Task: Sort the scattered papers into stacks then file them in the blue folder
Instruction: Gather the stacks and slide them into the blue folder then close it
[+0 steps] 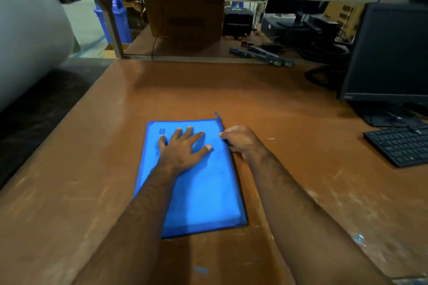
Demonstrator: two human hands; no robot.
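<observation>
Pressing flat on the blue folder (196, 183), the person's left hand (183, 148) is lying spread, fingers straight and fanned across the upper half of the cover, while the right hand (240, 140) is sitting at the folder's right edge with its fingers curled in, seemingly pinching something small there; it looks like a zipper pull, though the blur is making it hard to be sure. A short blue tab (217, 115) is sticking up from the far right corner just beyond that hand. The folder is lying near the middle of the worn brown desk (289, 169), its long axis running away from the person and tilting slightly leftward at the far end, directly under and between both forearms. No loose papers are showing on the desk, so I am judging that they are already inside and the closing is what is being done. If so, the coming pull is running along that right edge, with the right hand nearer it and the left anchoring. Open desk is lying on every side; the keyboard (400, 146) and monitor (391, 53) are standing well apart on the right.
</observation>
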